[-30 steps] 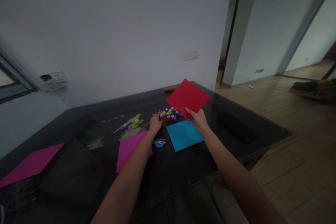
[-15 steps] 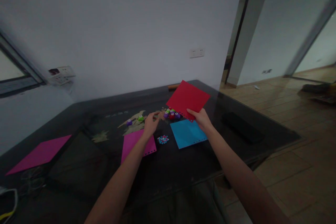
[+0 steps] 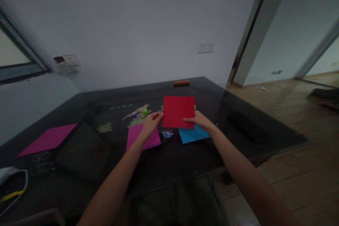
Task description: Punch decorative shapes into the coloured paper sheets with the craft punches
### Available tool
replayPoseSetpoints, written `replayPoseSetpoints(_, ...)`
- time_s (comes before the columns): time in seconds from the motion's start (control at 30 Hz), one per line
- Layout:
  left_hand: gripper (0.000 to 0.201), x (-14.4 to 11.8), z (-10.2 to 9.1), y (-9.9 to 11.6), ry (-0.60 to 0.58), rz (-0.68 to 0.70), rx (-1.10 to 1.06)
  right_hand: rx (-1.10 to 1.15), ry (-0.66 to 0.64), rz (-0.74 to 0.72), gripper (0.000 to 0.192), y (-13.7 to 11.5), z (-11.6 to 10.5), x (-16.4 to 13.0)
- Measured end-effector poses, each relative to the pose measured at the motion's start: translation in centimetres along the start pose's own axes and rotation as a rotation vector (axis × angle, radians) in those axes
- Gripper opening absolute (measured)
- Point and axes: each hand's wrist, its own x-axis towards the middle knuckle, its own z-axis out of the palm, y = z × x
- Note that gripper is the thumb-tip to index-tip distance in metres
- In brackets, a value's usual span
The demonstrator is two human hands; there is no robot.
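A red sheet of paper (image 3: 178, 110), with a row of holes along its lower edge, is held up above the table. My right hand (image 3: 200, 120) grips its lower right corner, thumb lying across the front. At the left edge, the pinched fingertips of my left hand (image 3: 153, 122) meet the paper. Under my left arm lies a pink punched sheet (image 3: 136, 135). A blue punched sheet (image 3: 189, 136) is partly hidden by the red one. Between them sits a small pile of blue, pink and white bits (image 3: 167, 134).
A purple toy with an eye (image 3: 134, 115) and a green one (image 3: 145, 112) stand behind the pink sheet. Another pink sheet (image 3: 49, 138) lies at far left. A black case (image 3: 247, 126) is on the right, and a brown roll (image 3: 182, 83) at the back of the dark table (image 3: 169, 169).
The red sheet has come left and down and turned upright, now covering most of the toy cluster. My left hand has closed its fingers at the sheet's left edge.
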Motion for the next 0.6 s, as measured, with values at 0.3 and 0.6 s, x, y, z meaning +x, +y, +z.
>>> replayPoseSetpoints(0.3,0.006,-0.5,0.2,0.2,0.016,-0.055,-0.027,-0.044,0.031,0.052,0.034,0.3,-0.5,0.5)
replayPoseSetpoints(0.6,0.006,-1.0,1.1,0.0,0.008,-0.039,-0.033,-0.023,0.297,-0.103,0.027,0.6,-2.3,1.8)
